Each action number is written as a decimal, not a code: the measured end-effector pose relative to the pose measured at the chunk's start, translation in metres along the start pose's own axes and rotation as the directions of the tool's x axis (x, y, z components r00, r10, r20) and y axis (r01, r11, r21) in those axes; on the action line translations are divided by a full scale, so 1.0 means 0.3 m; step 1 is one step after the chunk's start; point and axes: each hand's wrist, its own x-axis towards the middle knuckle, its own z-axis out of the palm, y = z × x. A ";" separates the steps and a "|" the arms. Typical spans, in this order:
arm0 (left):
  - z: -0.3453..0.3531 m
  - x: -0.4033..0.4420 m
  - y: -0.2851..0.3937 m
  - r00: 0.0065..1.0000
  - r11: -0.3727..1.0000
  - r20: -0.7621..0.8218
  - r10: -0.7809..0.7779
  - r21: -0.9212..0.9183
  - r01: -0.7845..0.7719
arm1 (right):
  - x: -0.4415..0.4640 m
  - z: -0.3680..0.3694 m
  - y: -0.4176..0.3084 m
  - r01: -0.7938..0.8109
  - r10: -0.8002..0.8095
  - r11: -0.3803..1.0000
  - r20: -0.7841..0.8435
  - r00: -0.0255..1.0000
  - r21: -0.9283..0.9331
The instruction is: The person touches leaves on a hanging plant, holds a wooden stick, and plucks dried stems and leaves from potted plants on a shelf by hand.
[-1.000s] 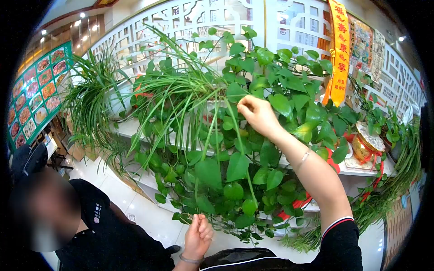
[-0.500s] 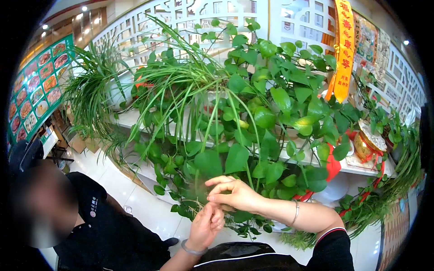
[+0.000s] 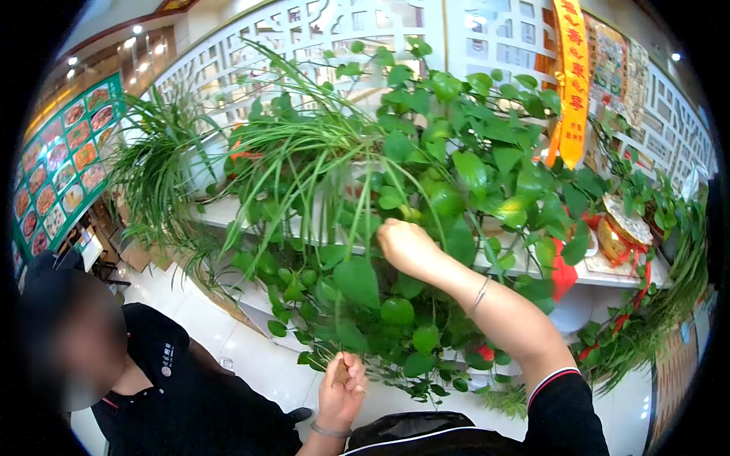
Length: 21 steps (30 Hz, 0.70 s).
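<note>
At six o'clock, the left hand (image 3: 341, 395) is closed around one brown dry piece (image 3: 342, 372) and some thin strands (image 3: 324, 360), too fine for counting; so a little dry matter seems already gathered. The right hand (image 3: 407, 247), near the centre, is well apart from it, bent among leaves; its fingertips are hidden, so I cannot tell whether they pinch something. One yellowish leaf (image 3: 411, 212), just above it, remains ungathered. One grassy plant (image 3: 323, 142) is at eleven o'clock, a second grassy plant (image 3: 156, 144) at ten.

Glossy broad leaves (image 3: 471, 173), shiny metal bangle (image 3: 481, 292), matt cloth sleeve (image 3: 563, 414), polished floor tiles (image 3: 176, 304)
</note>
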 end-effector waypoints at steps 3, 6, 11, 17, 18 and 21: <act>-0.048 -0.008 0.008 0.997 1.000 -0.078 0.008 0.008 -0.008 | 0.017 -0.002 0.015 -0.015 0.034 0.986 0.114 0.993 -0.163; -0.075 0.001 0.002 0.999 0.999 -0.036 0.037 0.040 -0.035 | 0.019 0.040 0.055 0.023 -0.039 0.970 -0.062 0.997 -0.243; -0.050 -0.006 0.031 0.995 0.998 -0.088 0.044 0.053 -0.039 | 0.026 0.071 0.053 0.073 -0.097 0.938 -0.053 0.994 -0.339; -0.052 0.004 0.036 0.995 0.996 -0.073 0.069 0.067 -0.064 | 0.053 0.051 0.065 -0.056 0.112 0.954 0.175 0.978 -0.296; -0.062 0.008 0.036 0.997 0.997 -0.052 0.058 0.050 -0.056 | 0.053 0.032 0.046 -0.077 0.131 0.956 0.178 0.975 -0.282; -0.062 0.007 0.040 0.998 0.998 -0.046 0.041 0.040 -0.039 | 0.054 0.021 0.038 -0.094 0.134 0.967 0.163 0.977 -0.235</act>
